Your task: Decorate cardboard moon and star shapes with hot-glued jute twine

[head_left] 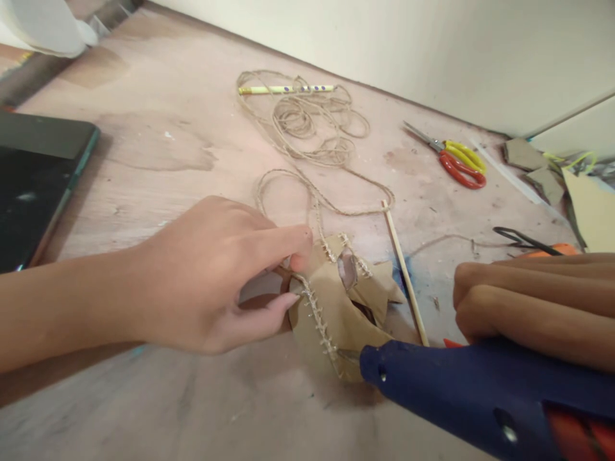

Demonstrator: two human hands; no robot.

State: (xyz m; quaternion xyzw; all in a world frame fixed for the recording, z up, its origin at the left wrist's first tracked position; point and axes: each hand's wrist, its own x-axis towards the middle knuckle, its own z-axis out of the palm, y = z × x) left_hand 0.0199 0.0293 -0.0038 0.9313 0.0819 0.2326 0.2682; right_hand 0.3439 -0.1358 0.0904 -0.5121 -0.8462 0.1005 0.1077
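Observation:
A cut brown cardboard shape [331, 291] lies on the table with twine edging stuck along several of its sides. Thumb and index finger of my left hand [225, 275] close on the twine [307, 291] at the cardboard's left edge; the exact pinch point is partly covered by the index finger. My right hand [533, 294] is curled over a blue glue gun [446, 384], its grip out of frame. The gun's metal nozzle points left and meets the lower end of the twine edging. From the cardboard, the twine loops back to a loose coil [307, 121].
A thin wooden stick [405, 272] lies just right of the cardboard. Scissors [456, 160] with red and yellow handles rest farther back. A pencil [288, 89] crosses the coil. At left is a dark tablet [38, 179]; cardboard scraps [533, 169] lie at right, near the wall.

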